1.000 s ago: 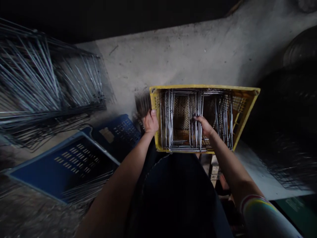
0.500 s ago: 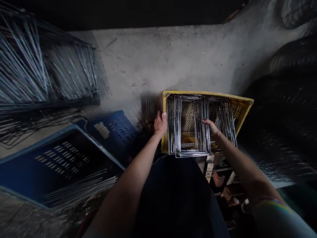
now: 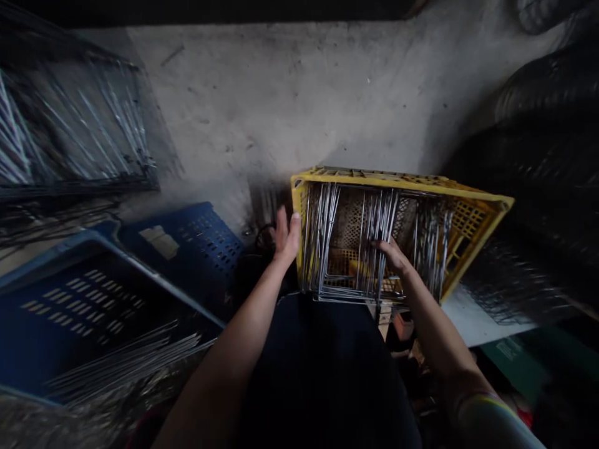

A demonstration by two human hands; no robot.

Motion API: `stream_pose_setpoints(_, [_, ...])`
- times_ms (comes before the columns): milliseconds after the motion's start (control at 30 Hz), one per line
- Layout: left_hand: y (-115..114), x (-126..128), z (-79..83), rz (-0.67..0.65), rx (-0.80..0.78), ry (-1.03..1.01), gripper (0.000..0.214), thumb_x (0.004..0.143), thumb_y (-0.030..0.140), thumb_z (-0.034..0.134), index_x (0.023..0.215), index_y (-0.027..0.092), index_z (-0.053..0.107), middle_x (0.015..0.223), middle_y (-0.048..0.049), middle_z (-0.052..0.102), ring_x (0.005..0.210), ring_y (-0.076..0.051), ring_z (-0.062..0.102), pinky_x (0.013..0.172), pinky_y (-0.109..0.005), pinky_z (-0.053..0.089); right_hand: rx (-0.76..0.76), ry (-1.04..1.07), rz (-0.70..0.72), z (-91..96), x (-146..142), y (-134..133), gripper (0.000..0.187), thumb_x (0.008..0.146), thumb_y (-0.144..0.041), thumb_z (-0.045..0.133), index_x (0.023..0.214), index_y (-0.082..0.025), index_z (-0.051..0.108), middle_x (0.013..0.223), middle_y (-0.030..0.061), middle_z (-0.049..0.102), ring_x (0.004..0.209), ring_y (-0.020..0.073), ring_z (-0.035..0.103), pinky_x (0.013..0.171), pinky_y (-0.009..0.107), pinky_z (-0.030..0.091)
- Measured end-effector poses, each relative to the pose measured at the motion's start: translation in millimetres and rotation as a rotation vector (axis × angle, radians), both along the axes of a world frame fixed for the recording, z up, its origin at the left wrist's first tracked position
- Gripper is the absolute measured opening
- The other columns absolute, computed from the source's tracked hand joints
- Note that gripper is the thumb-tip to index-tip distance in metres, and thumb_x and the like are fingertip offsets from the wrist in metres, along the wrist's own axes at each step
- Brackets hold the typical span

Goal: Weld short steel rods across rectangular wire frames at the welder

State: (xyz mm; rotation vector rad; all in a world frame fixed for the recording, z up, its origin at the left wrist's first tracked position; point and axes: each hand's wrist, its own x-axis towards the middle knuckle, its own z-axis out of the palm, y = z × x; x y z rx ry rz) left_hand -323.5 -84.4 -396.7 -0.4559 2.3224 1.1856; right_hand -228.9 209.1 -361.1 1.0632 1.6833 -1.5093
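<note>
A yellow plastic crate (image 3: 407,182) stands in front of me, filled with several upright bent metal wire frames (image 3: 374,237). My left hand (image 3: 286,236) rests against the crate's left wall with its fingers stretched out and its thumb at the rim. Inside the crate, my right hand (image 3: 392,254) has its fingers closed round a bundle of the wire frames near the middle. My dark-clothed lap sits just below the crate.
Two blue plastic crates (image 3: 93,299) lie to the left, with loose wire rods (image 3: 131,358) across the nearer one. Stacked wire grids (image 3: 70,137) lean at the far left. Dark wire coils (image 3: 543,149) fill the right side. Bare concrete floor (image 3: 290,100) stretches beyond.
The view has shifted and the crate now sits tilted, its right end nearer me. My left hand has loosened from the rim to flat, stretched-out fingers. My right hand stays among the wires.
</note>
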Motion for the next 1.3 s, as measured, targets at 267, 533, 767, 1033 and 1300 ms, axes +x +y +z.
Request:
stream_pose_setpoints(267, [78, -122, 38.3, -1.004, -0.084, 0.162, 0.051, 0.093, 0.062, 0.041, 0.123, 0.028, 0.064, 0.12, -0.0083, 0.064, 0.124, -0.034, 0.05, 0.11, -0.054, 0.025, -0.181, -0.008, -0.124, -35.7, 12, -31, 0.041, 0.062, -0.039, 0.073, 0.099, -0.023, 0.068, 0.108, 0.0021, 0.069, 0.109, 0.0268, 0.057, 0.102, 0.041, 0.038])
stream_pose_setpoints(533, [85, -129, -2.6, -0.983, -0.164, 0.051, 0.053, 0.094, 0.062, 0.036, 0.105, 0.024, 0.071, 0.109, -0.0092, 0.068, 0.115, -0.035, 0.055, 0.105, -0.055, 0.03, -0.179, -0.036, -0.115, -27.0, 12, -40, 0.035, 0.064, -0.038, 0.071, 0.096, -0.024, 0.066, 0.104, 0.0007, 0.07, 0.106, 0.0259, 0.058, 0.099, 0.039, 0.042])
stream_pose_setpoints(767, [90, -128, 8.2, -1.007, -0.147, -0.008, 0.056, 0.092, 0.065, 0.038, 0.095, 0.022, 0.074, 0.1, -0.0106, 0.069, 0.11, -0.035, 0.057, 0.102, -0.054, 0.034, -0.178, -0.047, -0.112, -19.9, 27, -42, 0.04, 0.065, -0.038, 0.072, 0.102, -0.026, 0.064, 0.109, 0.0005, 0.068, 0.108, 0.0252, 0.058, 0.098, 0.038, 0.043])
stream_pose_setpoints(1033, [87, -110, 12.5, -0.895, -0.179, 0.06, 0.054, 0.095, 0.061, 0.038, 0.107, 0.018, 0.069, 0.114, -0.0119, 0.063, 0.121, -0.034, 0.053, 0.106, -0.05, 0.034, -0.189, -0.026, -0.094, -64.8, 1, -37, 0.039, 0.064, -0.038, 0.069, 0.1, -0.024, 0.066, 0.1, 0.0006, 0.07, 0.1, 0.0244, 0.06, 0.097, 0.04, 0.044])
stream_pose_setpoints(1300, [63, -151, 3.6, -0.917, -0.245, 0.031, 0.059, 0.091, 0.068, 0.038, 0.104, 0.02, 0.072, 0.104, -0.0107, 0.068, 0.111, -0.034, 0.058, 0.102, -0.053, 0.036, -0.166, 0.028, -0.032, -21.3, -10, -45, 0.039, 0.068, -0.035, 0.067, 0.105, -0.025, 0.066, 0.109, 0.0015, 0.068, 0.108, 0.0275, 0.056, 0.102, 0.042, 0.04])
